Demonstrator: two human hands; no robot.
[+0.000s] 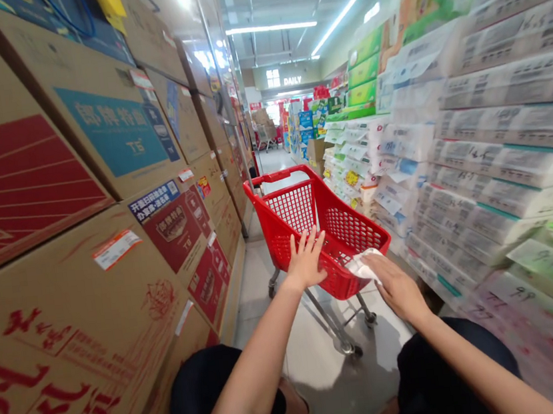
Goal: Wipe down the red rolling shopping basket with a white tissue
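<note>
A red plastic shopping cart (280, 233) on a grey metal wheeled frame stands in front of me, and its basket looks bare inside. My left hand (307, 260) rests at the near rim of the basket with its fingers spread and nothing in them. A white cloth (363, 266) lies against the cart's near right corner. Over the cloth is my right hand (396, 286), pressing it on the rim. The right fingertips are partly hidden by the cloth and the hand itself.
Stacked cardboard boxes (131, 137) form a wall on my left. Wrapped packs of tissue paper (494, 173) are piled high on my right. The tiled floor (303, 345) runs down a narrow aisle, where another cart (265, 136) stands far off.
</note>
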